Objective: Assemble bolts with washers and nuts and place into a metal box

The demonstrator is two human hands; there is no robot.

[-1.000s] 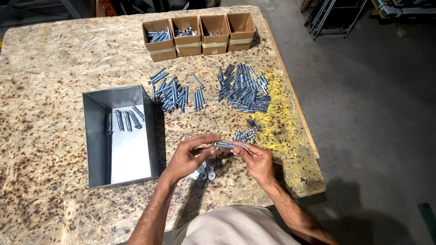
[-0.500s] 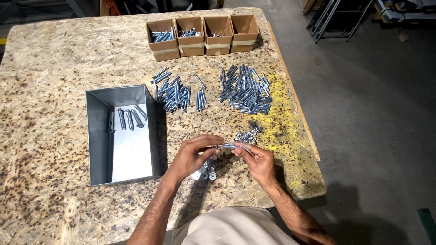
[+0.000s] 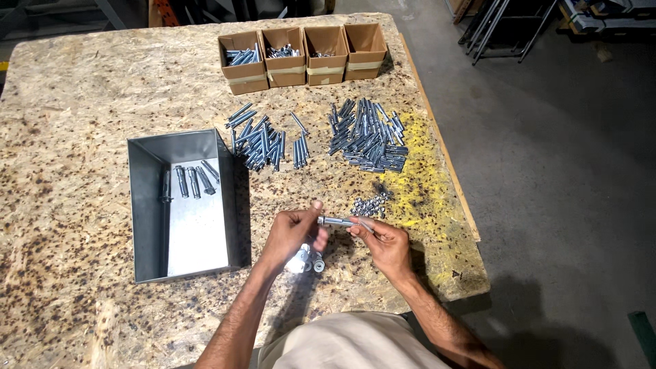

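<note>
Both of my hands hold one long metal bolt [image 3: 339, 221] level above the near edge of the table. My left hand [image 3: 294, 232] pinches its left end and my right hand [image 3: 384, 240] grips its right end. Under my left hand lie a few small shiny washers [image 3: 309, 262]. A small heap of nuts [image 3: 370, 204] sits just beyond the bolt. Farther back are two piles of long bolts, one in the middle [image 3: 263, 142] and one to the right [image 3: 367, 137].
A grey metal tray [image 3: 147, 205] at the left holds several assembled bolts [image 3: 191, 180]. A row of small cardboard boxes [image 3: 301, 53] with hardware stands at the far edge. The chipboard table [image 3: 68, 137] ends at the right above a concrete floor [image 3: 560, 171].
My hands and the bolt stay in almost the same place. The fingers have shifted slightly on the bolt.
</note>
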